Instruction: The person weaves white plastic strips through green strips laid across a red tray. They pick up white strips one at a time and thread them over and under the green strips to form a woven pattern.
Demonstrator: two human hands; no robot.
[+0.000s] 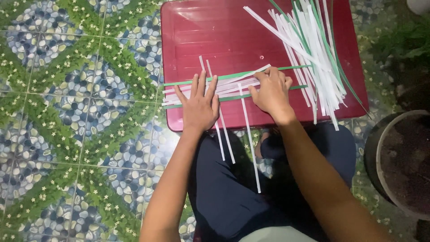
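Pressing flat, the open left hand (pixel 200 104) pins woven paper strips (pixel 224 86) (white, green); right hand (pixel 271 92) pinches one.

White and green paper strips (pixel 224 87) interwoven flat

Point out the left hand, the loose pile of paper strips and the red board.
left hand (pixel 200 105), head view, back of hand.
loose pile of paper strips (pixel 313 54), head view, pile's middle.
red board (pixel 201 31), head view, bare top.

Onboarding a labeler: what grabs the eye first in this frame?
A red plastic board fills the top centre, over a floor of blue pebble-and-leaf tiles. On it, the left hand and right hand press flat on crossed white and green paper strips. A loose pile of strips fans out at upper right.
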